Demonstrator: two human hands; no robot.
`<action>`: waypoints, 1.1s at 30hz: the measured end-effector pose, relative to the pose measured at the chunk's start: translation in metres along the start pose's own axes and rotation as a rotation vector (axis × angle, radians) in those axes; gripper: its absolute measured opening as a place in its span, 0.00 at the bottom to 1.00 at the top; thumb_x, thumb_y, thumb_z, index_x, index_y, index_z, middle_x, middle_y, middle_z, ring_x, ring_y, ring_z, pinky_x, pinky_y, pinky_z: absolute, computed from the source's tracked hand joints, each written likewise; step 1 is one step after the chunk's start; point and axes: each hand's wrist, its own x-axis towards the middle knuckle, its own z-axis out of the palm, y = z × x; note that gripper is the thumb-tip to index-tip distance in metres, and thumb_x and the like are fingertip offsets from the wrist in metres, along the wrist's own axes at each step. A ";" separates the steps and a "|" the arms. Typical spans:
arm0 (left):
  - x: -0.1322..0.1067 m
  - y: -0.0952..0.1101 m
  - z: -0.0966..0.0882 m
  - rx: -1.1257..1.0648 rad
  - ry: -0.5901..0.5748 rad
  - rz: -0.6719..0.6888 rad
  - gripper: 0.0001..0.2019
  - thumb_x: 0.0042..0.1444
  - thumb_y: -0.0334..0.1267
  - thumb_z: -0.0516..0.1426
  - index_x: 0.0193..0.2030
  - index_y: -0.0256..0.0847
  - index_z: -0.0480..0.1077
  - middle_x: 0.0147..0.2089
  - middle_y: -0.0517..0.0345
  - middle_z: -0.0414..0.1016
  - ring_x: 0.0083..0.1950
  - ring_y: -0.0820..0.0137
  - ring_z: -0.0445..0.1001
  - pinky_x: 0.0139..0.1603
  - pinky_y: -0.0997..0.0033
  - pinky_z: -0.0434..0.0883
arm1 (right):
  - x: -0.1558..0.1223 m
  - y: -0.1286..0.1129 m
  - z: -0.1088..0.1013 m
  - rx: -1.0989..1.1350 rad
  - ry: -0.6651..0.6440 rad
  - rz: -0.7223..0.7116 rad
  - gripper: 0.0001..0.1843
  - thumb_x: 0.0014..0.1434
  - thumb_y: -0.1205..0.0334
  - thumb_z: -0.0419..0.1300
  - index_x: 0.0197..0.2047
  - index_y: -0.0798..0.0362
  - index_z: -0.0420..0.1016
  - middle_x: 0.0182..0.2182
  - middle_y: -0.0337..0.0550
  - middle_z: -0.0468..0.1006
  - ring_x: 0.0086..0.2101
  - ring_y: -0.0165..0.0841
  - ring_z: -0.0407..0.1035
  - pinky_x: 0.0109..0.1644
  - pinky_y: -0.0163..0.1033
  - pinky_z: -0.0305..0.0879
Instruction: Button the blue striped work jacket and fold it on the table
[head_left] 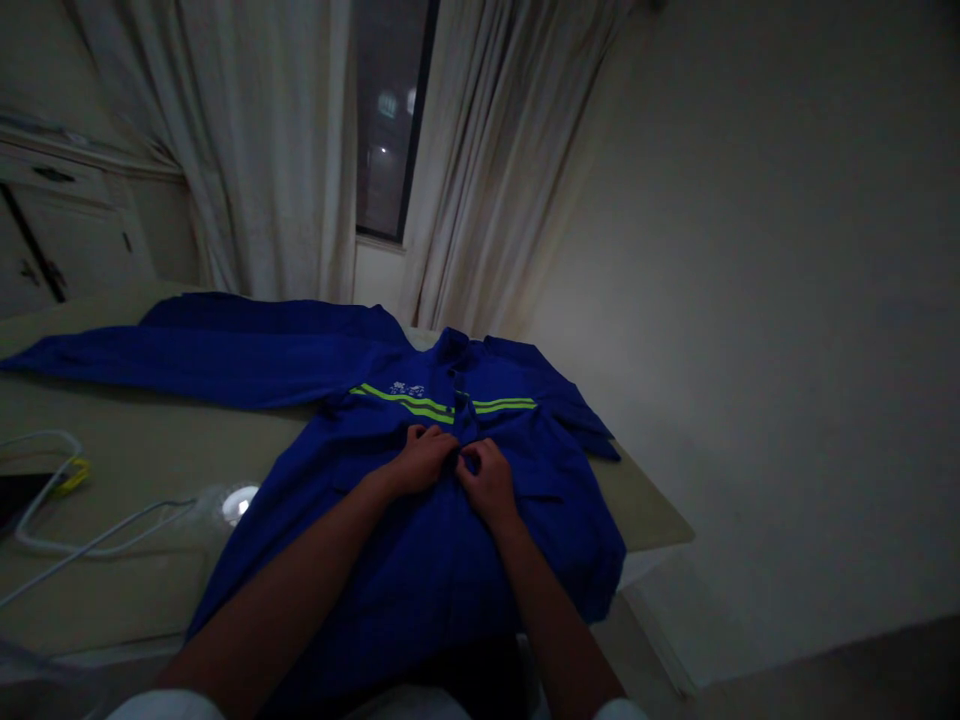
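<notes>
A royal-blue work jacket [420, 540] lies spread front-up on a beige table [645, 500], with its collar away from me and one long sleeve stretched out to the left. Two yellow-green reflective stripes [409, 402] cross its chest. My left hand [424, 458] is curled on the front opening, fingers gripping the cloth. My right hand [487, 482] pinches the opposite edge of the opening, right beside it. A row of dark buttons [454, 395] runs up the placket towards the collar. Any button under my fingers is hidden.
A white cable [97, 535] with a yellow part loops over the table's left side, by a dark flat object [22, 495] and a round shiny spot. The table's right edge is close to the jacket. Beyond stand white curtains, a window and a cabinet.
</notes>
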 end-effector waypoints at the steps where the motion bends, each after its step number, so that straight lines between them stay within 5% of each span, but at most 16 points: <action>1: 0.000 0.000 0.000 -0.003 0.000 -0.001 0.18 0.55 0.23 0.50 0.49 0.44 0.69 0.51 0.51 0.78 0.56 0.57 0.69 0.58 0.48 0.56 | 0.000 -0.001 0.000 0.008 0.005 0.013 0.02 0.61 0.64 0.61 0.36 0.52 0.75 0.35 0.40 0.75 0.35 0.33 0.70 0.40 0.36 0.64; 15: -0.001 0.005 -0.005 -0.040 0.020 0.005 0.18 0.56 0.23 0.49 0.48 0.44 0.72 0.48 0.51 0.79 0.55 0.58 0.70 0.58 0.49 0.56 | -0.002 -0.007 -0.001 -0.109 0.064 0.090 0.03 0.61 0.65 0.59 0.36 0.51 0.75 0.36 0.41 0.75 0.36 0.34 0.70 0.41 0.37 0.63; 21: -0.001 -0.005 -0.010 -0.103 0.019 -0.056 0.18 0.63 0.29 0.48 0.52 0.49 0.73 0.49 0.54 0.79 0.56 0.60 0.71 0.62 0.48 0.55 | 0.004 -0.001 -0.009 -0.075 0.233 0.208 0.07 0.56 0.69 0.57 0.38 0.52 0.74 0.36 0.44 0.74 0.37 0.37 0.70 0.43 0.40 0.66; 23: -0.003 -0.004 -0.016 -0.103 0.025 -0.114 0.15 0.65 0.33 0.49 0.51 0.49 0.74 0.50 0.54 0.79 0.56 0.58 0.71 0.61 0.46 0.55 | 0.001 -0.005 -0.016 -0.058 0.234 0.105 0.16 0.53 0.73 0.54 0.43 0.53 0.75 0.42 0.48 0.76 0.44 0.39 0.71 0.50 0.41 0.66; 26: -0.006 0.000 -0.022 -0.090 0.002 -0.089 0.11 0.65 0.45 0.54 0.49 0.49 0.75 0.49 0.54 0.80 0.56 0.54 0.71 0.59 0.45 0.56 | -0.015 -0.015 -0.032 -0.115 0.004 -0.133 0.21 0.53 0.77 0.53 0.46 0.50 0.77 0.45 0.46 0.78 0.50 0.39 0.70 0.56 0.44 0.63; 28: -0.008 0.003 -0.024 -0.064 0.005 -0.047 0.12 0.62 0.51 0.59 0.47 0.49 0.76 0.48 0.54 0.81 0.57 0.53 0.70 0.58 0.46 0.56 | -0.031 -0.021 -0.045 -0.206 -0.125 -0.156 0.13 0.57 0.74 0.57 0.41 0.49 0.78 0.41 0.42 0.80 0.47 0.39 0.71 0.54 0.44 0.61; 30: -0.008 0.004 -0.027 -0.052 0.054 -0.034 0.11 0.61 0.50 0.62 0.44 0.48 0.77 0.47 0.54 0.81 0.56 0.53 0.71 0.58 0.46 0.56 | -0.047 -0.027 -0.058 -0.299 -0.113 -0.063 0.04 0.62 0.65 0.62 0.35 0.49 0.77 0.39 0.43 0.79 0.44 0.39 0.71 0.51 0.44 0.61; 33: -0.005 0.006 -0.029 -0.071 0.162 -0.051 0.07 0.62 0.45 0.62 0.43 0.48 0.76 0.47 0.54 0.81 0.55 0.54 0.72 0.58 0.47 0.55 | -0.065 -0.040 -0.068 -0.365 -0.058 0.052 0.14 0.62 0.48 0.67 0.36 0.50 0.77 0.41 0.46 0.79 0.46 0.42 0.71 0.52 0.47 0.61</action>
